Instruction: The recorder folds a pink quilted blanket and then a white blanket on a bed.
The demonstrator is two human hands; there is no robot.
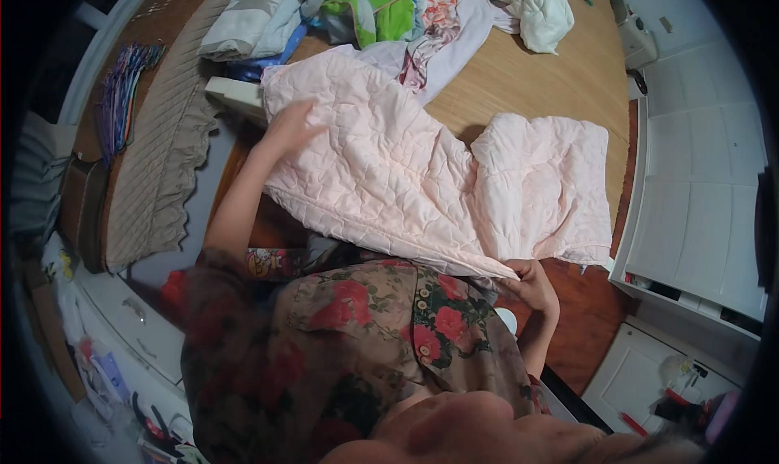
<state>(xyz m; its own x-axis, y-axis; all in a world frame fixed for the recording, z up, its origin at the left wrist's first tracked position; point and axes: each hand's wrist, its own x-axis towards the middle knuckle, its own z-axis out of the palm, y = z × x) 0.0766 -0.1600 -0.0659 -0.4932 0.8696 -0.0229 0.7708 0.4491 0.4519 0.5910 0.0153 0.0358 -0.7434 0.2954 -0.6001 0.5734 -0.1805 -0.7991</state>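
Observation:
A pale pink quilted cloth (377,159), wrinkled and partly folded, spreads across the near side of the bed and hangs over its edge in front of me. My left hand (295,126) lies on the quilted cloth near its left end, slightly blurred, with the fingers apart. At the lower right, my right hand (528,284) pinches a corner of the same cloth close to my body. The cloth's right part is bunched and lies on the woven mat (475,92).
Behind the quilted cloth lie a rolled grey-and-white towel (243,19), a green garment (380,7), a floral cloth (441,13) and a white cloth (541,13). Thin hangers (122,92) lie at the left, beside a beige quilted cover (164,141). A white cabinet (694,178) stands at the right.

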